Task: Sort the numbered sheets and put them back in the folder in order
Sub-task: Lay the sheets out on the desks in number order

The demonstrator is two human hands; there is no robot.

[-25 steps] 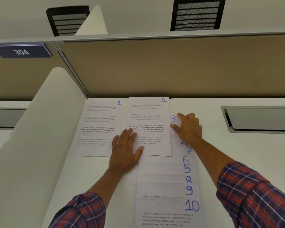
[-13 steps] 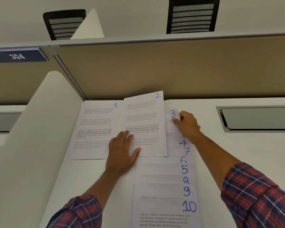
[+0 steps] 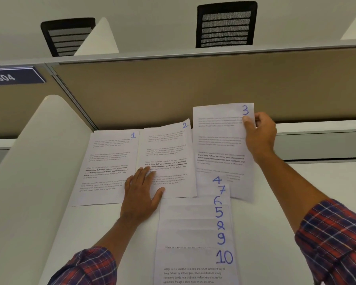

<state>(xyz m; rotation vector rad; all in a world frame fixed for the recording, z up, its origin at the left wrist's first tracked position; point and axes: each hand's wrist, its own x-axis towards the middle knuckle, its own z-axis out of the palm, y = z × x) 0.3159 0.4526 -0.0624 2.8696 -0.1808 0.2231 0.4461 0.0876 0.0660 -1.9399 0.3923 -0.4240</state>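
Our right grip (image 3: 259,136) pinches sheet 3 (image 3: 220,140) by its top corner, lifted at centre right; our left grip (image 3: 142,194) lies flat, fingers straight, on sheet 2 (image 3: 169,153), mid-frame on the tabletop (image 3: 327,182).

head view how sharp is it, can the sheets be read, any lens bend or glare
Head view: the blue numbers read clearly, as on sheet 3 in the right hand; its small print is smeared, the bottom lines of sheet 10 are legible. Wide-angle lens tilts the partition edge. Light even, no glare; faint shadow by the left hand.
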